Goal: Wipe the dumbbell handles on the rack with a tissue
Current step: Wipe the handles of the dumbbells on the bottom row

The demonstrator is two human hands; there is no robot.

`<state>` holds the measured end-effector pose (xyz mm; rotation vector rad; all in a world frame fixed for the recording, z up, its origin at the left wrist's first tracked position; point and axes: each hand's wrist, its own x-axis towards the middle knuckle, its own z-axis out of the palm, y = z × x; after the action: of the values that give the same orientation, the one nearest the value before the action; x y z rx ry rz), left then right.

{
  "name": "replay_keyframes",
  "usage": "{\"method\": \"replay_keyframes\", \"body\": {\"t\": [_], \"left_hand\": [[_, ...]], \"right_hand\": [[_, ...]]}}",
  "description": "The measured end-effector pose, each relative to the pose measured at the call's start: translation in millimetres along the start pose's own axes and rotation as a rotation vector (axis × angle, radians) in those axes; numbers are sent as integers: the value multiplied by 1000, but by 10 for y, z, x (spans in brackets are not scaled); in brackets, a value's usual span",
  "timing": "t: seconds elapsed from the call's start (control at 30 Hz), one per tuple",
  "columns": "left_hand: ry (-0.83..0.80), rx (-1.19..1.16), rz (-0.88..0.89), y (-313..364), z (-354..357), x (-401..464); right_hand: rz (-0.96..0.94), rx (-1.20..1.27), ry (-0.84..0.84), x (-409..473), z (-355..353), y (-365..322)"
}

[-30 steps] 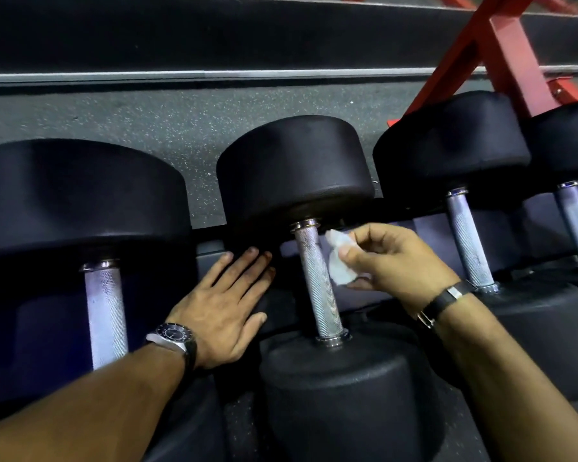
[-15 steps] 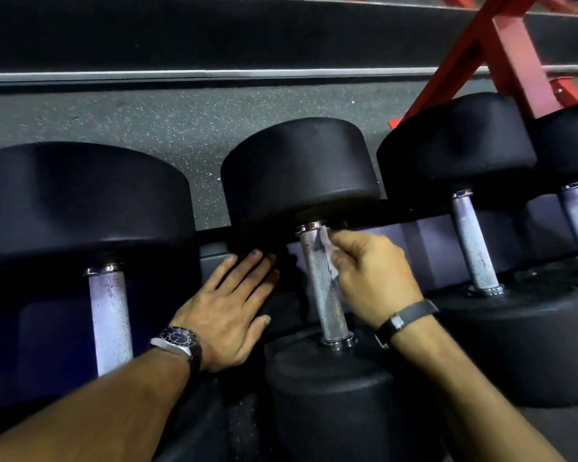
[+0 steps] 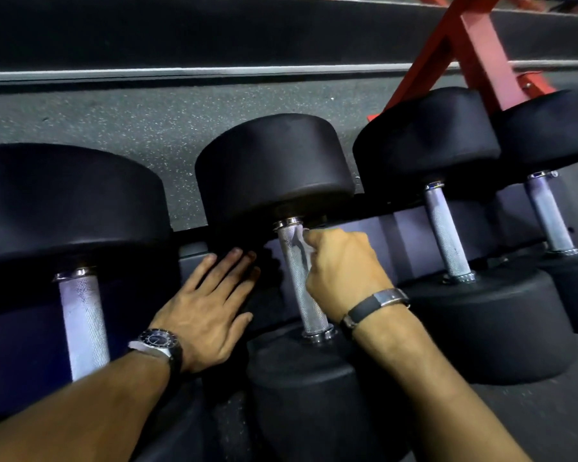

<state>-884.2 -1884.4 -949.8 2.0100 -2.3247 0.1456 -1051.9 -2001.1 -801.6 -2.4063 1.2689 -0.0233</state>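
Right hand (image 3: 342,271) fingers closed on white tissue (image 3: 301,243), pressing it against upper part of the middle dumbbell's knurled handle (image 3: 299,281), just under the far collar. Left hand (image 3: 204,305) flat, fingers spread, on the rack (image 3: 194,253) left of that handle, holding nothing.

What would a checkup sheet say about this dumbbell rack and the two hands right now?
Surface: dark rack holds four black dumbbells side by side.
Job's things: white tissue pressed on the upper part of the second handle; the other handles untouched.
Clutter: nothing seen.
Grippers: right hand pinches the tissue against the handle; left hand lies flat and open on the rack beside it.
Cables: nothing seen.
Surroundings: speckled grey floor, red frame at upper right.
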Motion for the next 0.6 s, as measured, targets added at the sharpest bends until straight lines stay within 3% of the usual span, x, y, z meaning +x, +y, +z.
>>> {"method": "replay_keyframes", "body": {"t": [0.13, 0.27, 0.4, 0.53, 0.6], "left_hand": [[-3, 10, -3, -2, -13, 11], [8, 10, 1, 11, -17, -4], [-7, 19, -8, -2, -16, 6], [-14, 21, -4, 7, -13, 6], [-16, 19, -6, 4, -15, 6]], "right_hand": [[55, -66, -143, -11, 26, 69], [26, -38, -30, -78, 67, 35], [46, -91, -143, -74, 62, 122], [40, -100, -103, -56, 80, 136], [48, -97, -195, -41, 58, 179]]}}
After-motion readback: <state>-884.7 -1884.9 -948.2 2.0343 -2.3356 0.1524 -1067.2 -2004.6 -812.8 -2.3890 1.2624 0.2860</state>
